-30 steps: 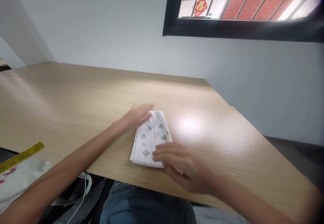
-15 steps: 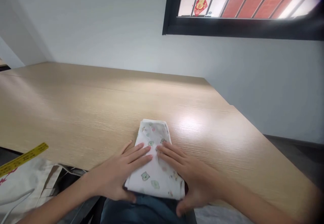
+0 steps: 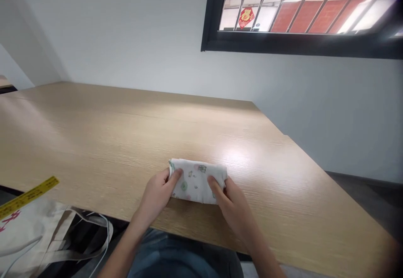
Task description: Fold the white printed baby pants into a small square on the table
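A small white cloth (image 3: pixel 195 178) printed with little green animals lies folded into a short wide bundle near the front edge of the wooden table (image 3: pixel 94 135). My left hand (image 3: pixel 157 194) grips its left end, thumb on top and fingers curled under. My right hand (image 3: pixel 231 202) grips its right end in the same pinch. Both hands rest on the tabletop with the cloth between them.
A white tote bag (image 3: pixel 28 232) with straps and a yellow tape (image 3: pixel 27 196) sits below the table at the left. A white wall and a dark-framed barred window (image 3: pixel 299 14) stand behind. The table's right edge (image 3: pixel 315 164) runs diagonally; my blue-trousered lap (image 3: pixel 176 257) is under the front edge.
The cloth hung over the table's front edge under my flat hands; it is now folded in half into a shorter bundle on the table, with both hands pinching its ends.
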### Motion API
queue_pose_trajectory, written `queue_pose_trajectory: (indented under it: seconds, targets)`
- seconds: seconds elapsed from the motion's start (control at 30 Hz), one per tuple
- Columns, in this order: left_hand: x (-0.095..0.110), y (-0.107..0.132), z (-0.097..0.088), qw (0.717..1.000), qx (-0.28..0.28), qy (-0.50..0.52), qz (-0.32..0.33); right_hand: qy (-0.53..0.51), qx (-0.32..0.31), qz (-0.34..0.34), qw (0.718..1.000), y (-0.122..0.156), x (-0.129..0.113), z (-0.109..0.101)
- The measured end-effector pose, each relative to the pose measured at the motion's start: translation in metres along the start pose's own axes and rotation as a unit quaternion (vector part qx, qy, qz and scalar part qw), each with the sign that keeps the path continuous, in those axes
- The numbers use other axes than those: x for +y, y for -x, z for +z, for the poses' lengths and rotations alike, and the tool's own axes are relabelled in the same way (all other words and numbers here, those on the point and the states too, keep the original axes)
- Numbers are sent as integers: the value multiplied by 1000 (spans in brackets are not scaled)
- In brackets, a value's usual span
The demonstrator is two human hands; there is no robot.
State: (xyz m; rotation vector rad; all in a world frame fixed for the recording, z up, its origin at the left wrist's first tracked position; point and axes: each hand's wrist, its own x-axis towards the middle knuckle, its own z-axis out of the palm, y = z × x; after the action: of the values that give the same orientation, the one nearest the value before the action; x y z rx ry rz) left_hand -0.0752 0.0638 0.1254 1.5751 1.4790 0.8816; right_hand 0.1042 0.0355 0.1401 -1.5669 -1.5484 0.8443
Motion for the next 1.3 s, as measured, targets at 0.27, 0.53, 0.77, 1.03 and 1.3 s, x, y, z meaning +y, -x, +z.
queue_pose_trajectory:
  seconds: [0.27,0.53,0.77,1.03,1.3]
  targets:
    - [9,-5,22,962,183,-202,1,224,158,-1,962,-21,1,28]
    - [21,-1,45,898,53,-400,174,404,119,-189,887,-17,-4,41]
    - [-4,1,6,931,12,-357,72,234,44,-57,970,-23,14,0]
    - [22,-30,-10,973,5,-217,79,147,130,-6,981,29,18,-12]
    - [26,-8,-9,970,-30,-223,92,109,32,-43,993,41,11,16]
